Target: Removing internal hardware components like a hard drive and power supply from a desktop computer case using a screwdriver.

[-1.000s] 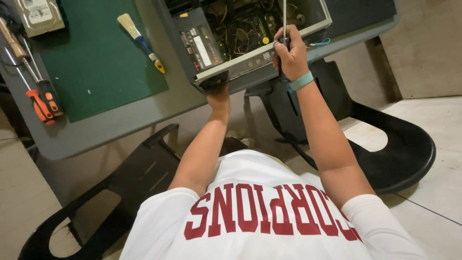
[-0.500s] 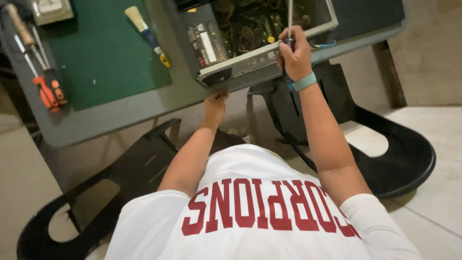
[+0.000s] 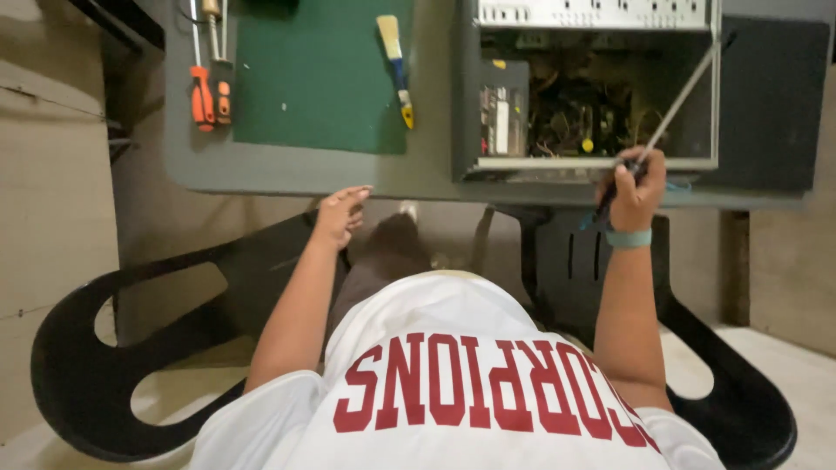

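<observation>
My right hand (image 3: pixel 636 190), with a teal band on its wrist, is closed around the handle of a long thin screwdriver (image 3: pixel 684 97). The shaft slants up and right across an open grey computer case (image 3: pixel 466 113) lying on the grey table (image 3: pixel 287 174). Circuit boards and cables show inside the case. My left hand (image 3: pixel 340 213) hovers at the table's front edge, left of the case, fingers extended and holding nothing. I wear a white shirt with red lettering.
A green mat (image 3: pixel 322 87) covers the table's left part. A brush with a yellow and blue handle (image 3: pixel 396 65) lies on the mat's right edge, and two orange-handled screwdrivers (image 3: pixel 207 96) lie to its left. Black plastic chairs (image 3: pixel 78 365) stand below on both sides.
My left hand has come away from the case's front left corner and moved left along the table edge. My right hand stays on the screwdriver at the case's front rim.
</observation>
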